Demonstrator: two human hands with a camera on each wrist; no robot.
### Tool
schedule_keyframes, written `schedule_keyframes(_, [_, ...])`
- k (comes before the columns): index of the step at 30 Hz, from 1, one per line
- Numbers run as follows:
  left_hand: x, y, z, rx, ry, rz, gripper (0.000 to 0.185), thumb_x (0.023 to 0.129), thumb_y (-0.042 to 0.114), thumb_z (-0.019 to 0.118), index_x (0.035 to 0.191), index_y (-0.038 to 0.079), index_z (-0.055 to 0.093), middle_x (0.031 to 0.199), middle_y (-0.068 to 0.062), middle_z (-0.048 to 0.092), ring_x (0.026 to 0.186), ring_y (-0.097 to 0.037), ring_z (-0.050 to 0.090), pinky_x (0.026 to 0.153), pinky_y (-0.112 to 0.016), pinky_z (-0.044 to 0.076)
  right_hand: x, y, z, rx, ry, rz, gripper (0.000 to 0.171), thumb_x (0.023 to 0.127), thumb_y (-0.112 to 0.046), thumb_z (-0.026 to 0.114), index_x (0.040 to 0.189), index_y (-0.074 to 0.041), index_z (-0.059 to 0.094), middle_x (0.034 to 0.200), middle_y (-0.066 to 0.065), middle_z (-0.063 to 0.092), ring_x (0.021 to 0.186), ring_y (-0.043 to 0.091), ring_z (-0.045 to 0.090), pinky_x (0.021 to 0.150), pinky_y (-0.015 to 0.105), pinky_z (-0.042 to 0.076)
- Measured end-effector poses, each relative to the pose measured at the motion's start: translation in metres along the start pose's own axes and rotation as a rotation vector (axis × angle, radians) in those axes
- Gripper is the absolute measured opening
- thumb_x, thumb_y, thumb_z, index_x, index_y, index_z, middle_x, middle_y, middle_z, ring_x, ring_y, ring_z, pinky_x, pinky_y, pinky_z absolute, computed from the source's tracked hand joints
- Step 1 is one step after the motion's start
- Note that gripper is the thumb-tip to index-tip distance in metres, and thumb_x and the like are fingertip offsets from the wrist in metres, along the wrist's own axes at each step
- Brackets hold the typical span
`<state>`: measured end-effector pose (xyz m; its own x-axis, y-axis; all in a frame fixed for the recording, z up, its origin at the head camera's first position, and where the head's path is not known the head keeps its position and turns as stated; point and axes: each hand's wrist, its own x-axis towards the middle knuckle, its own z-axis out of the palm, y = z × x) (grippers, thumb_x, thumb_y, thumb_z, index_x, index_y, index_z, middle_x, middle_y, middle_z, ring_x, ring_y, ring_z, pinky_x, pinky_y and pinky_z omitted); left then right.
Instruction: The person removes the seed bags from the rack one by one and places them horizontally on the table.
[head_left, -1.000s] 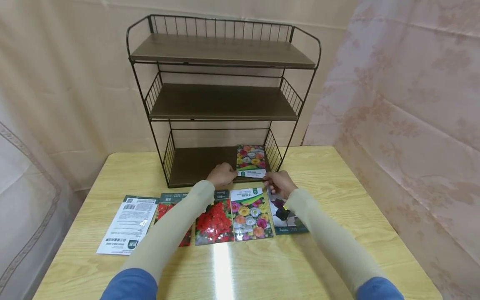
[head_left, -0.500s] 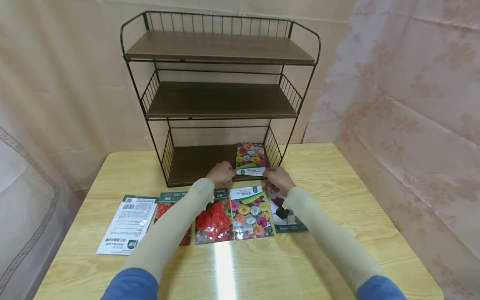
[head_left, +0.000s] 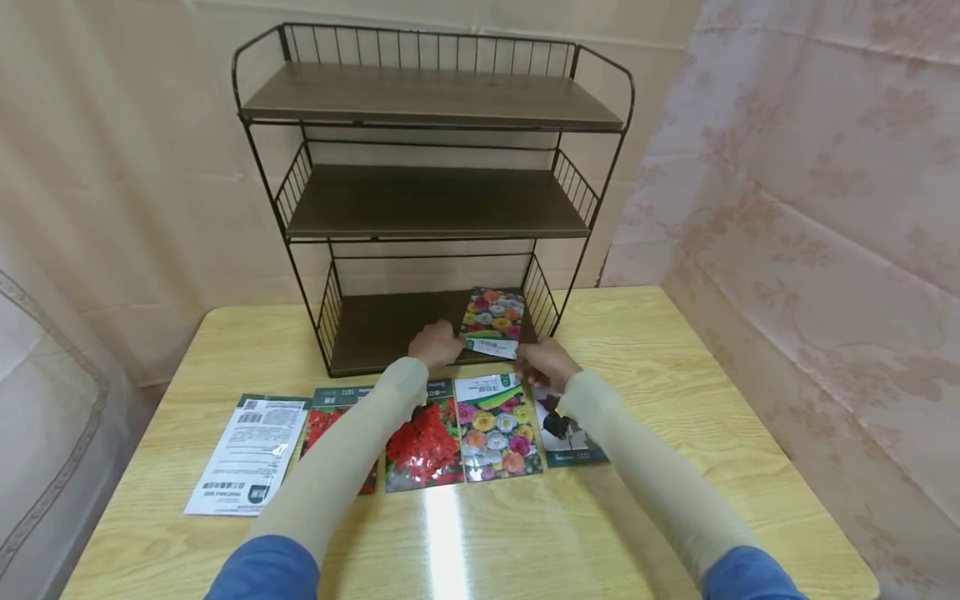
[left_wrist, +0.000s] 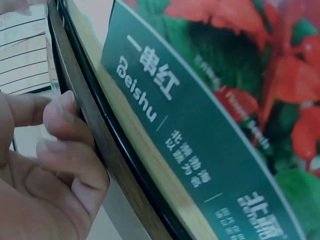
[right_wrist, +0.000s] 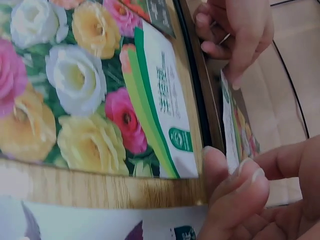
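On bottom shelf, seed packet now skewed leftward; both hands' grip pinching its near edge.

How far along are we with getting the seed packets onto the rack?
One mixed-flower seed packet lies on the rack's bottom shelf, not yet let go: the left hand and right hand pinch its near edge. Five packets remain on the table: the white-backed packet, two red-flower packets, another mixed-flower packet, and a dark-flower packet.
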<state>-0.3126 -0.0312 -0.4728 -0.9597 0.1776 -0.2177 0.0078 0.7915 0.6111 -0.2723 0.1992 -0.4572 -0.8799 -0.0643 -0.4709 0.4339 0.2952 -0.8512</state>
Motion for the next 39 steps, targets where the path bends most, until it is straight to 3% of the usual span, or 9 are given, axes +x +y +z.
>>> schedule_keyframes(4, [0.001, -0.002, -0.002, -0.009, -0.032, 0.006, 0.037, 0.107, 0.028, 0.05, 0.08, 0.006, 0.063, 0.067, -0.005, 0.063, 0.054, -0.019, 0.056, 0.048, -0.034, 0.042, 0.002, 0.0, -0.002, 0.001, -0.007, 0.029, 0.028, 0.105, -0.02, 0.055, 0.11, 0.006, 0.064, 0.073, 0.012, 0.069, 0.046, 0.009, 0.048, 0.043, 0.021, 0.04])
schedule_keyframes(8, [-0.001, -0.003, -0.006, -0.03, -0.077, 0.004, 0.033, 0.107, 0.034, 0.052, 0.101, 0.005, 0.067, 0.078, -0.004, 0.071, 0.056, -0.017, 0.057, 0.054, -0.034, 0.046, 0.005, 0.002, -0.005, 0.026, -0.031, 0.056, 0.025, 0.106, -0.021, 0.054, 0.106, 0.003, 0.061, 0.071, 0.01, 0.067, 0.046, 0.007, 0.048, 0.043, 0.019, 0.039])
schedule_keyframes(13, [-0.006, -0.001, -0.015, -0.279, -0.198, 0.02, 0.04, 0.108, 0.036, 0.054, 0.103, -0.001, 0.07, 0.073, -0.006, 0.069, 0.046, -0.013, 0.042, 0.048, -0.031, 0.037, 0.008, 0.002, -0.008, 0.118, -0.081, 0.059, 0.026, 0.106, -0.027, 0.056, 0.098, -0.003, 0.054, 0.071, 0.009, 0.067, 0.047, 0.006, 0.047, 0.043, 0.018, 0.037])
schedule_keyframes(16, [-0.009, -0.002, -0.019, -0.443, -0.265, 0.018, 0.04, 0.108, 0.032, 0.056, 0.102, -0.006, 0.07, 0.07, -0.005, 0.067, 0.046, -0.011, 0.043, 0.045, -0.028, 0.034, 0.008, 0.0, -0.007, 0.108, -0.102, 0.042, 0.03, 0.107, -0.031, 0.055, 0.094, -0.004, 0.053, 0.072, 0.008, 0.066, 0.049, 0.007, 0.046, 0.044, 0.018, 0.037])
schedule_keyframes(18, [-0.009, -0.004, -0.018, -0.483, -0.287, 0.019, 0.039, 0.107, 0.029, 0.057, 0.102, -0.008, 0.069, 0.07, -0.004, 0.067, 0.048, -0.01, 0.047, 0.044, -0.027, 0.033, 0.008, 0.0, -0.006, 0.075, -0.111, 0.031, 0.033, 0.109, -0.032, 0.053, 0.093, -0.003, 0.053, 0.073, 0.007, 0.065, 0.049, 0.007, 0.045, 0.045, 0.02, 0.037])
schedule_keyframes(25, [-0.012, -0.007, -0.014, -0.511, -0.293, 0.053, 0.036, 0.106, 0.027, 0.059, 0.096, -0.005, 0.07, 0.075, -0.007, 0.069, 0.05, -0.009, 0.05, 0.045, -0.026, 0.034, 0.007, 0.005, -0.004, 0.057, -0.141, 0.043, 0.029, 0.111, -0.027, 0.044, 0.097, -0.003, 0.053, 0.074, 0.007, 0.063, 0.051, 0.009, 0.046, 0.047, 0.022, 0.037])
schedule_keyframes(34, [-0.017, -0.008, -0.009, -0.545, -0.246, 0.088, 0.032, 0.105, 0.024, 0.062, 0.098, -0.006, 0.073, 0.076, -0.007, 0.068, 0.052, -0.009, 0.048, 0.046, -0.025, 0.036, 0.005, 0.01, -0.018, -0.033, -0.152, -0.006, 0.033, 0.11, -0.025, 0.048, 0.105, 0.003, 0.065, 0.074, 0.005, 0.064, 0.053, 0.008, 0.044, 0.048, 0.021, 0.036])
schedule_keyframes(39, [-0.019, -0.005, -0.007, -0.563, -0.277, 0.074, 0.034, 0.104, 0.025, 0.061, 0.094, -0.005, 0.073, 0.069, -0.004, 0.065, 0.051, -0.009, 0.046, 0.045, -0.025, 0.034, 0.002, 0.013, -0.021, -0.039, -0.173, -0.033, 0.035, 0.111, -0.025, 0.045, 0.107, 0.005, 0.064, 0.076, 0.004, 0.063, 0.053, 0.008, 0.044, 0.047, 0.021, 0.035])
